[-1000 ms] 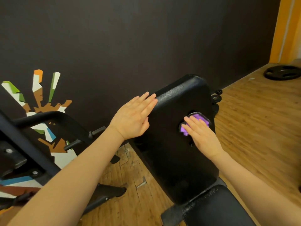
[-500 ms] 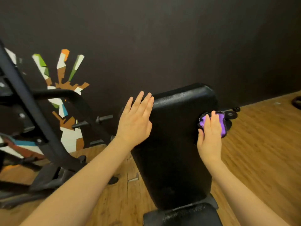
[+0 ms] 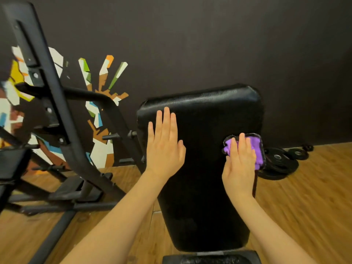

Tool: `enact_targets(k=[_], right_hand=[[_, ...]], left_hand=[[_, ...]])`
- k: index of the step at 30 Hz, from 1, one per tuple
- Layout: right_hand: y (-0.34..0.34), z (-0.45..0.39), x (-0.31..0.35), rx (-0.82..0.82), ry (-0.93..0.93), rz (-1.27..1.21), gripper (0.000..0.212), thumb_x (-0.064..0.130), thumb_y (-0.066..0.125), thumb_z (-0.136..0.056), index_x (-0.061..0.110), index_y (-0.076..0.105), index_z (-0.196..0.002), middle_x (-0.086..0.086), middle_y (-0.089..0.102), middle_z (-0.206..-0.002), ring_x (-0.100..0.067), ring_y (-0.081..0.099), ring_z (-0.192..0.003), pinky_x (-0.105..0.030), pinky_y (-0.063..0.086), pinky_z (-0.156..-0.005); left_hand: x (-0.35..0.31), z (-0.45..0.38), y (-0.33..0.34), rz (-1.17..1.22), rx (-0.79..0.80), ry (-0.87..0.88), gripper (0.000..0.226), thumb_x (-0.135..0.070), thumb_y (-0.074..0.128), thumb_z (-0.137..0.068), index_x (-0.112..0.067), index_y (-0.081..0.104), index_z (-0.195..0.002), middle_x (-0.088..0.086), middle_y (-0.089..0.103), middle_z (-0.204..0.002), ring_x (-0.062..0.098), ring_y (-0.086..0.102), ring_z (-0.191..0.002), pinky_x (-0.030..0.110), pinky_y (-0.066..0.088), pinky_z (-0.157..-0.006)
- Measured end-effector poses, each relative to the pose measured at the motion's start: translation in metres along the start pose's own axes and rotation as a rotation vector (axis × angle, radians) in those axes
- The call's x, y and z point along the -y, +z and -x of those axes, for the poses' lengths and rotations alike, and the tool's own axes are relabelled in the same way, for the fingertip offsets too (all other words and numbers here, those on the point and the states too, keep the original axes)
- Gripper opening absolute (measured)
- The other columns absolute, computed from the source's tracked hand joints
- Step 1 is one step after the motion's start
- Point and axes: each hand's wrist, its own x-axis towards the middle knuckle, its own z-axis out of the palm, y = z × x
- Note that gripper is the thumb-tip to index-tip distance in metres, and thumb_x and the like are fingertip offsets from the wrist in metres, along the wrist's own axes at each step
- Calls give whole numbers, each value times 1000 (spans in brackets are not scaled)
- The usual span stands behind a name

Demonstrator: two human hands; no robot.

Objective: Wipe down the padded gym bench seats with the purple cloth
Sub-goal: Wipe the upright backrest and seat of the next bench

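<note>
A black padded bench backrest (image 3: 205, 187) stands tilted up in front of me, its top edge near the dark wall. My left hand (image 3: 164, 147) lies flat on the pad's upper left part, fingers straight and together. My right hand (image 3: 239, 164) presses the purple cloth (image 3: 256, 149) against the pad's right edge with straight fingers; the cloth sticks out above and to the right of the fingers. The front of the black seat pad (image 3: 209, 259) shows at the bottom edge.
A black steel rack frame (image 3: 57, 119) stands to the left on the wooden floor (image 3: 304, 206). Black weight plates (image 3: 280, 162) lie on the floor right behind the bench's right edge. The dark wall behind carries a colourful mural (image 3: 102, 92).
The view swung left and the backrest now faces me squarely. My right hand slid the cloth from mid-pad to the pad's right edge. My left hand moved from the left edge onto the pad.
</note>
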Motion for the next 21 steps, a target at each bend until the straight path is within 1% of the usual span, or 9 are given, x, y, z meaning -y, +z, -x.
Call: enact_targets(k=[2,5,8,10,12,14,18,20,21], right_hand=[[10,5,-4,-93,-35,-35,63,-8,73,-68,-5,50,-127,-26,48,-134,-43,45,-124,-51,27,-100],[25,13,-5,-230,-90,-66,60,-9,70,-70,-3,51,-127,-24,49,-135,-41,45,-125,-51,24,-102],[36,16,-6,-336,-137,-103,58,-9,67,-72,-2,51,-128,-22,48,-136,-40,44,-127,-49,24,-104],[40,15,-7,-386,-163,-108,59,-10,66,-73,-2,50,-129,-22,48,-136,-39,44,-127,-49,25,-104],[44,14,-9,-424,-183,-108,57,-10,65,-74,-2,51,-129,-22,49,-136,-39,46,-126,-51,29,-104],[47,12,-10,-451,-195,-107,54,-10,63,-76,-1,53,-128,-22,49,-135,-39,48,-124,-54,36,-102],[49,9,-9,-464,-195,-77,52,-12,62,-75,-3,54,-126,-23,51,-133,-39,51,-120,-53,42,-96],[46,6,0,-429,-213,-47,54,-13,63,-72,-3,54,-124,-23,52,-132,-40,52,-118,-52,44,-94],[45,4,8,-407,-243,-36,55,-13,64,-70,-3,55,-124,-22,52,-131,-39,52,-118,-51,45,-94]], left_hand=[[-3,17,20,5,-60,11,75,-27,56,-85,0,23,-148,19,21,-156,26,2,-142,49,5,-111],[-7,41,53,-28,-158,37,75,-27,57,-82,1,28,-145,20,27,-153,28,8,-141,53,9,-109],[-7,53,72,-17,-264,49,69,-31,40,-85,1,28,-144,21,27,-153,27,9,-142,52,12,-109],[-3,54,78,-7,-324,71,67,-32,33,-85,1,29,-144,21,29,-152,30,14,-143,51,13,-110],[1,54,84,-18,-382,97,67,-32,33,-86,1,30,-144,20,30,-152,31,18,-141,49,14,-111],[3,56,89,-4,-422,113,67,-32,33,-86,1,31,-145,19,29,-153,32,20,-142,47,15,-113],[5,56,90,20,-469,151,65,-31,33,-85,2,38,-142,19,34,-151,33,28,-141,47,21,-113],[7,61,91,29,-499,119,65,-31,33,-83,3,43,-139,19,38,-148,34,33,-139,50,26,-111],[9,69,95,33,-505,60,67,-32,33,-83,3,43,-139,20,39,-147,34,34,-138,50,25,-110]])
